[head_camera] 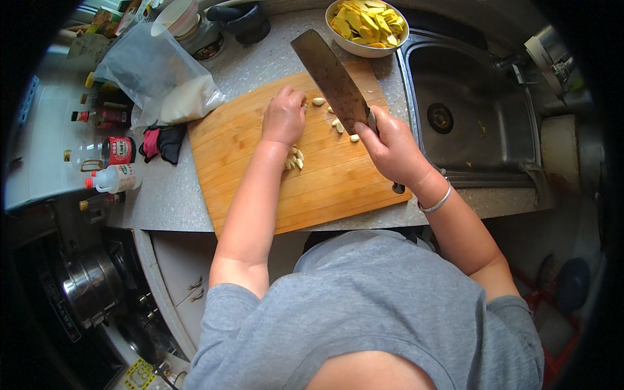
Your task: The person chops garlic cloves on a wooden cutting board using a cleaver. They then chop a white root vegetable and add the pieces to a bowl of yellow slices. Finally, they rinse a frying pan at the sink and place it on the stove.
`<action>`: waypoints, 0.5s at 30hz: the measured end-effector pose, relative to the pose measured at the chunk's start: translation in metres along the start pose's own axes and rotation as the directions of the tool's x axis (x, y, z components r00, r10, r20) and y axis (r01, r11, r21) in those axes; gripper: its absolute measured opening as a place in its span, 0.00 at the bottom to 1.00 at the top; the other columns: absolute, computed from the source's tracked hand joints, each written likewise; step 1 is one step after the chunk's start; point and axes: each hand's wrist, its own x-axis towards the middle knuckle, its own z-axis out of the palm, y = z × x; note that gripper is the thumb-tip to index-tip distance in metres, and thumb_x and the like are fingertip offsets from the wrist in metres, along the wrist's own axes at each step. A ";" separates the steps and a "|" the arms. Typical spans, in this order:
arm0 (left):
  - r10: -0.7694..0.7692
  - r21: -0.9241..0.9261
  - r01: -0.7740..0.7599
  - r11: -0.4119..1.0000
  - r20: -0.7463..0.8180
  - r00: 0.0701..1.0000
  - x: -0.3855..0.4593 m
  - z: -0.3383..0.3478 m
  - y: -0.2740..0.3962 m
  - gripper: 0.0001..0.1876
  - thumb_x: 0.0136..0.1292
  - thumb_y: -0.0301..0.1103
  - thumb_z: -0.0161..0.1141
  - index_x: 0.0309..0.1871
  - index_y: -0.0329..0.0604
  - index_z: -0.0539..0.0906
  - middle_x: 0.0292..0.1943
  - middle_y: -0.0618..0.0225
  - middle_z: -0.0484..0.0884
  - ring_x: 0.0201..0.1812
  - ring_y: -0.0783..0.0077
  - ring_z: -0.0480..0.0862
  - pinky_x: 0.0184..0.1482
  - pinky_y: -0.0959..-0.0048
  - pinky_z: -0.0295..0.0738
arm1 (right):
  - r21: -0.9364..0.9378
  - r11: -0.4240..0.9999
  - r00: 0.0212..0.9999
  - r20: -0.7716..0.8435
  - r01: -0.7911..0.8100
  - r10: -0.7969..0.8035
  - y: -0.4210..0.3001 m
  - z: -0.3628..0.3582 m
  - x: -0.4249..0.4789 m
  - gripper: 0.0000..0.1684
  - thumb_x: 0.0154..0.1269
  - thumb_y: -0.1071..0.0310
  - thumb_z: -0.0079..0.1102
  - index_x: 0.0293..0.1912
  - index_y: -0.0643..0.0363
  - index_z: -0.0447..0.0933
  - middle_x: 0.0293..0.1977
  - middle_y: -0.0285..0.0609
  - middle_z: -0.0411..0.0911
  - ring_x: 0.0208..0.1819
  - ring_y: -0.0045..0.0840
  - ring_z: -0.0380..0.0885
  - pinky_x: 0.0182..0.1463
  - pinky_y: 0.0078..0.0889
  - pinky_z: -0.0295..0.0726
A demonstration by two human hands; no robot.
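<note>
A cleaver (331, 80) with a stained metal blade is held up over the wooden cutting board (234, 185); my right hand (392, 146) grips it where blade and handle meet. My left hand (285, 114) rests on the board with its fingers curled, and whether something is between the fingertips cannot be told. Several peeled garlic cloves (338, 126) lie scattered between that hand and the blade. Another small pile of garlic cloves (295, 160) sits beside my left wrist, partly hidden by the forearm.
A bowl of yellow slices (369, 24) stands behind the board, left of a metal sink (473, 112). A plastic bag with white contents (185, 100) touches the board's left side. Bottles (114, 178) line the counter at left; a dark mortar (248, 27) stands at the back.
</note>
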 end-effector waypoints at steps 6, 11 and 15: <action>-0.146 -0.044 0.147 0.988 0.016 0.989 -0.039 -0.048 0.010 0.06 0.58 0.26 0.66 0.34 0.38 0.78 0.35 0.56 0.79 0.38 0.52 0.82 0.40 0.58 0.77 | -0.020 1.000 0.999 0.041 0.013 -0.012 0.005 0.008 -0.004 0.10 0.71 0.65 0.55 0.40 0.64 0.73 0.29 0.61 0.79 0.35 0.57 0.79 0.39 0.52 0.77; -0.105 -0.045 0.105 0.993 0.000 0.994 -0.116 -0.087 0.025 0.05 0.59 0.23 0.66 0.37 0.36 0.80 0.32 0.59 0.79 0.32 0.60 0.81 0.34 0.66 0.76 | -0.113 0.993 0.949 0.311 -0.014 0.049 0.007 0.044 -0.014 0.12 0.71 0.63 0.55 0.39 0.64 0.73 0.31 0.62 0.80 0.37 0.58 0.80 0.41 0.56 0.78; -0.142 -0.042 0.144 0.989 0.043 0.989 -0.154 -0.086 0.026 0.06 0.57 0.22 0.65 0.37 0.37 0.80 0.35 0.57 0.78 0.37 0.51 0.81 0.39 0.60 0.77 | -0.209 0.977 0.865 0.497 0.045 0.066 0.000 0.075 -0.017 0.13 0.70 0.62 0.53 0.40 0.65 0.74 0.32 0.61 0.81 0.38 0.56 0.81 0.42 0.56 0.79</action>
